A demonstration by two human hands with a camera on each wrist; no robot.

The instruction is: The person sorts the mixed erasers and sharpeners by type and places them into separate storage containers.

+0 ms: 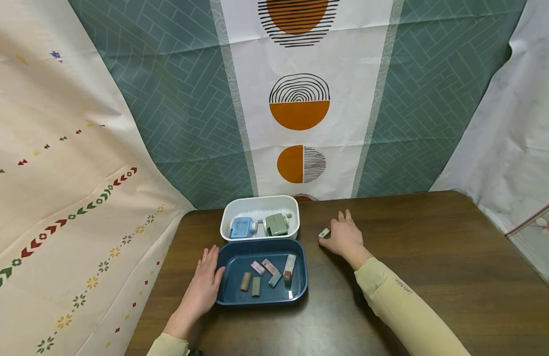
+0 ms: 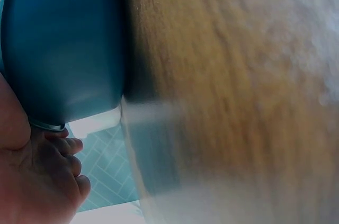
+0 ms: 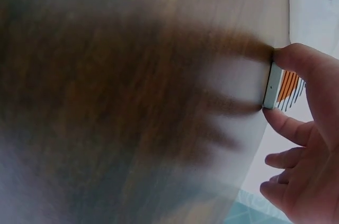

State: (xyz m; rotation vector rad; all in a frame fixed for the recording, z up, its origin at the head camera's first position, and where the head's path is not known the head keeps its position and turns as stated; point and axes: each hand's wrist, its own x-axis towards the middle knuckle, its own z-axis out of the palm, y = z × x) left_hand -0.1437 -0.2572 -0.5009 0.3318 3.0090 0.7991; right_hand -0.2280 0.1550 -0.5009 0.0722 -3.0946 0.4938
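Observation:
My right hand [image 1: 345, 236] pinches a small pale green block [image 1: 324, 233] by its ends, thumb on one and index finger on the other, at the tabletop right of the trays. In the right wrist view the block [image 3: 273, 85] is a thin slab, and the other fingers are held away from it. My left hand [image 1: 206, 281], fingers extended, rests along the left wall of the dark blue tray [image 1: 262, 300]. Inside that tray lie several small blocks, including a pink block [image 1: 258, 268], a brown block [image 1: 245, 281] and a white-and-red block [image 1: 289, 266].
Behind the blue tray stands a white tray [image 1: 259, 201] with a light blue boxy item [image 1: 241, 228] and a green boxy item [image 1: 276, 224] in it. The brown wooden table [image 1: 434, 257] meets a hanging patterned cloth [image 1: 296, 163] at its back edge.

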